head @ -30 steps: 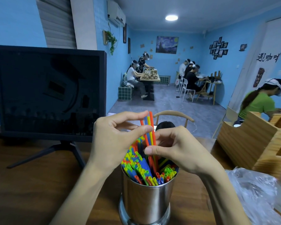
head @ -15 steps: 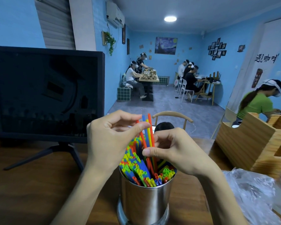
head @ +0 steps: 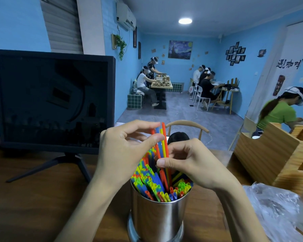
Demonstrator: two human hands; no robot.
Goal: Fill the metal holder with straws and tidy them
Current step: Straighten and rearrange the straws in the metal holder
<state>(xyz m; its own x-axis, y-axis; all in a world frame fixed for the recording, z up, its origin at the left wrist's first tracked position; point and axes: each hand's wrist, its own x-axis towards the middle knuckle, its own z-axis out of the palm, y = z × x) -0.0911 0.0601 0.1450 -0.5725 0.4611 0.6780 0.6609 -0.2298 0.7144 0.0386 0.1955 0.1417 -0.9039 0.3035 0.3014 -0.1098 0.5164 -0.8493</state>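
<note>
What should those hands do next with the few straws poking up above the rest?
Probably push them down. Both the left hand and right hand pinch a few tall straws that stand above the packed bunch in the metal holder.

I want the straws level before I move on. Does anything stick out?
Yes: a few tall straws, red, blue and yellow, rise above the rest in the metal holder, pinched by both hands.

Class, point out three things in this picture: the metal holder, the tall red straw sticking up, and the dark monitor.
metal holder [head: 160, 217]: head view, on its shiny front wall.
tall red straw [head: 164, 137]: head view, on the shaft above the hands.
dark monitor [head: 52, 100]: head view, at the middle of its screen.
</note>
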